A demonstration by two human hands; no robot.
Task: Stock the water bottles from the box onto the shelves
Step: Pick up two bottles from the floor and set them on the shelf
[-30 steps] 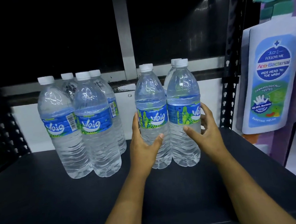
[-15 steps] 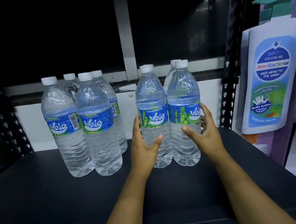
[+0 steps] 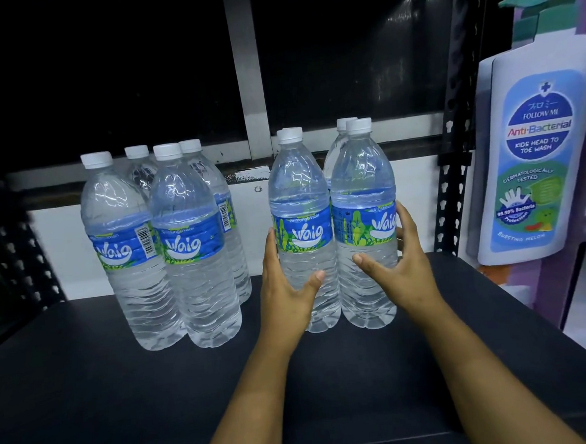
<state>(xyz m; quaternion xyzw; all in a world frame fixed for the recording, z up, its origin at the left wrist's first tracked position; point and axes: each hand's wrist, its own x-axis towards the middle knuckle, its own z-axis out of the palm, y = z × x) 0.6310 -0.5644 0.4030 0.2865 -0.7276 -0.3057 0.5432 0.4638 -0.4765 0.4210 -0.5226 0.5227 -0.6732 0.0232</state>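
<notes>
The left hand (image 3: 285,287) has its grip around the front-left bottle (image 3: 302,228); the right hand (image 3: 399,270) grips the front-right bottle (image 3: 365,217) on the black shelf (image 3: 89,388).

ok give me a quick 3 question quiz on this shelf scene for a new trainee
1. True or false: every water bottle on the shelf stands upright with its white cap on.
2. How many caps show in the group on the left, away from the hands?
3. Multiple choice: what are the hands doing? A) lifting one bottle by its cap B) each wrapped round a front bottle of the group on the right, the left hand on the front-left bottle and the right hand on the front-right bottle C) resting flat on the shelf

Key: 1 true; 2 four; 3 B
</notes>
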